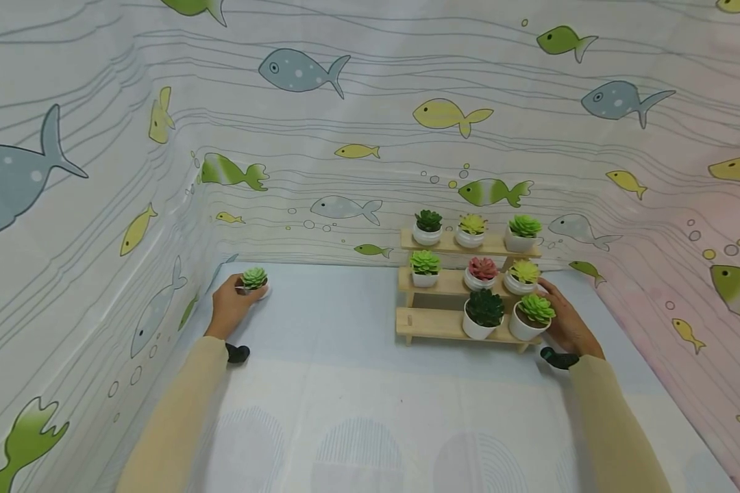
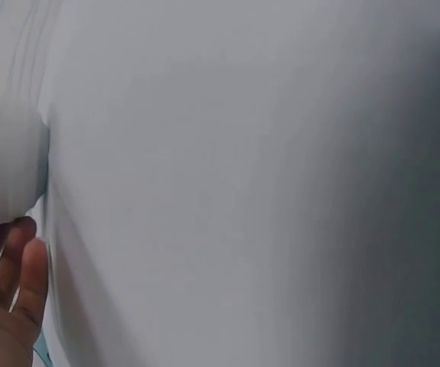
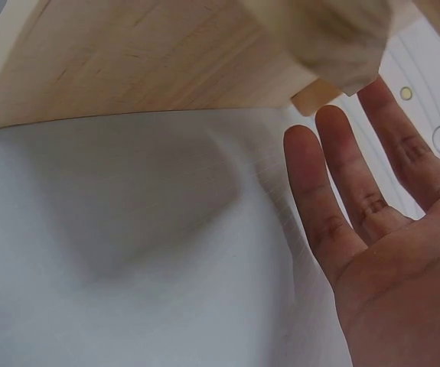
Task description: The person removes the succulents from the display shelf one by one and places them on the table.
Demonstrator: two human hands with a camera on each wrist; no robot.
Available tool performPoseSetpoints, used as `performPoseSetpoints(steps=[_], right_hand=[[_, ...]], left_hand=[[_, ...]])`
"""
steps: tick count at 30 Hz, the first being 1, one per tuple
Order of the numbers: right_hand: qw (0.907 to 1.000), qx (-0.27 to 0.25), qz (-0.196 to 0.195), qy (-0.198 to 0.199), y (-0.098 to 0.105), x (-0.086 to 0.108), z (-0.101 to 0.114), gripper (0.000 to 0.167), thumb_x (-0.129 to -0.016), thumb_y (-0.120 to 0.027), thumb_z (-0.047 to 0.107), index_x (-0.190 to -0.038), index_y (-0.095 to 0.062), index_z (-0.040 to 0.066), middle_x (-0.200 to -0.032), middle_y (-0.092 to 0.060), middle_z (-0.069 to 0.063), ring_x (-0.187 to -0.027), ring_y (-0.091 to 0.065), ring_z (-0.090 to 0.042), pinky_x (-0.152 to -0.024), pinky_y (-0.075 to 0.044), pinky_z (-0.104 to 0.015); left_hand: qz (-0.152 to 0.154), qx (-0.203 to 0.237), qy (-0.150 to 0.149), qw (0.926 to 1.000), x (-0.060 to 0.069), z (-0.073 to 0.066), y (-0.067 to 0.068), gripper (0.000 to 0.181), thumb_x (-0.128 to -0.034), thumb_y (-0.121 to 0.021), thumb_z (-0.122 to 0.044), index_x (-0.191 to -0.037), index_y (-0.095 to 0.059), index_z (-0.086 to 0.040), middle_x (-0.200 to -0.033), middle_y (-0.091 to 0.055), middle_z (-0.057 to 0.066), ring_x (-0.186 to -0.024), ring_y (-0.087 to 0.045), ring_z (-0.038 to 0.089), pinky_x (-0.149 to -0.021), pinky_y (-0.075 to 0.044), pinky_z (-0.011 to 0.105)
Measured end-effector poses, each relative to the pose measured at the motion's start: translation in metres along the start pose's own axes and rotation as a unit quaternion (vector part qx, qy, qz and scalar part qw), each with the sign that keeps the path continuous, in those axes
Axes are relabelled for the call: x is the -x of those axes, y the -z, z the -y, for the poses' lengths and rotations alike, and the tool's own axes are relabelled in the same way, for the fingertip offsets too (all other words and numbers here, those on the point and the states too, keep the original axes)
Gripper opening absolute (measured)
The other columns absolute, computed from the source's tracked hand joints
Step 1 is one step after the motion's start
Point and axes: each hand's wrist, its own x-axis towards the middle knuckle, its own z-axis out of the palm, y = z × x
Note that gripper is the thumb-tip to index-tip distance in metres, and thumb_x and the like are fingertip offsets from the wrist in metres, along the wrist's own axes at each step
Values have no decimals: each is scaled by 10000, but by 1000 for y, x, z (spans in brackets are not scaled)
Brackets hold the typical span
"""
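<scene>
At the left of the head view, my left hand point(image 1: 229, 306) grips a small potted succulent point(image 1: 255, 277) with pale green leaves. Its white pot point(image 2: 9, 160) sits between thumb and fingers in the left wrist view, low by the table surface. Far to the right, my right hand point(image 1: 569, 325) is at the right end of a three-tier wooden stand point(image 1: 434, 323). The right wrist view shows its fingers point(image 3: 308, 164) fairly straight beside the wood, around nothing; whether they touch it I cannot tell. Closest to it are a yellow-green succulent point(image 1: 523, 272) and a bright green one point(image 1: 535, 311).
Several more succulents in white pots stand on the tiers, including a red one point(image 1: 482, 268) and a dark green one point(image 1: 484, 309). A pale cloth covers the table point(image 1: 345, 383). Fish-patterned curtains point(image 1: 321, 164) enclose the back and both sides.
</scene>
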Motion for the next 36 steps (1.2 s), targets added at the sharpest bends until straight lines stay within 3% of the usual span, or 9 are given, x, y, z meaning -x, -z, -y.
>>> performPoseSetpoints(steps=[6, 12, 18, 28, 36], right_hand=[[10000, 8, -25, -19, 0, -2, 1, 652, -1109, -420, 462, -1646, -51, 435, -1723, 113, -56, -1555, 24, -400, -1203, -47, -656], [10000, -37, 2, 28, 1, -3, 1, 655, -1110, -427, 455, -1645, -50, 436, -1723, 117, -37, -1559, 34, -384, -1207, -38, -647], [10000, -6, 22, 48, 1, -3, 0, 646, -1105, -433, 468, -1642, -75, 444, -1725, 105, -32, -1559, 14, -373, -1210, -46, -640], [9999, -92, 40, 93, 1, -3, -3, 622, -1107, -435, 455, -1635, -107, 447, -1725, 88, -17, -1553, -17, -325, -1215, -30, -629], [9999, -114, 23, 99, 1, -3, -3, 620, -1106, -434, 459, -1634, -109, 450, -1725, 101, -10, -1562, 22, -344, -1215, -21, -624]], left_hand=[[204, 29, 5, 9998, -3, -6, 5, 870, -898, -800, -455, -1517, -399, 6, -1374, -509, 272, -1237, -498, 423, -980, -453, 565], [-125, -179, -599, 9980, -6, -22, 12, 930, -857, -820, -515, -1530, -406, -24, -1452, -456, 271, -1320, -346, 461, -1013, -381, 627], [-375, -299, -1196, 9917, -2, -52, 9, 846, -861, -840, -443, -1489, -467, -15, -1451, -474, 254, -1341, -290, 458, -1062, -299, 637], [140, 330, -1924, 9807, 18, -101, -27, 679, -882, -835, -395, -1392, -568, -37, -1345, -569, 168, -1254, -471, 338, -990, -443, 512], [832, 873, -2306, 9656, 41, -141, -61, 575, -906, -808, -410, -1326, -617, -68, -1222, -641, 59, -1119, -602, 233, -912, -531, 443]])
